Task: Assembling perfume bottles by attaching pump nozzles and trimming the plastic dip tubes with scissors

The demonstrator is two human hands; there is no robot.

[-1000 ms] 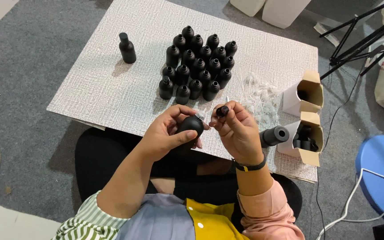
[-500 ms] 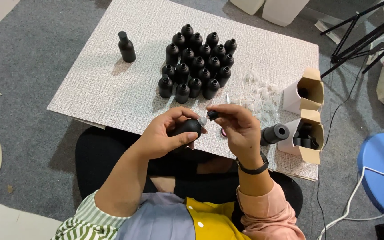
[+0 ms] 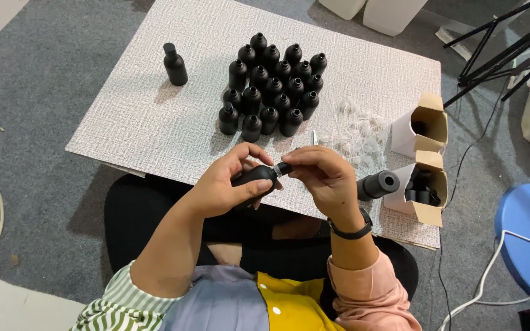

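My left hand (image 3: 231,182) grips a matte black bottle (image 3: 254,176) lying sideways above my lap. My right hand (image 3: 323,178) pinches a small black cap (image 3: 284,167) at the bottle's neck. Beyond my hands, a cluster of several identical black bottles (image 3: 272,86) stands on a pale textured board (image 3: 154,116). One capped black bottle (image 3: 175,64) stands alone at the board's left. A heap of clear plastic droppers (image 3: 357,132) lies just right of the cluster.
Two open cardboard boxes (image 3: 424,125) (image 3: 423,187) sit at the board's right edge, the near one holding black caps. A black tube (image 3: 377,185) lies beside it. A blue stool (image 3: 529,239), cables and black stand legs (image 3: 504,49) are at right on grey carpet.
My right hand has brought the cap down onto the bottle's neck, and both hands have shifted slightly toward my body. The bottle now lies more sideways.
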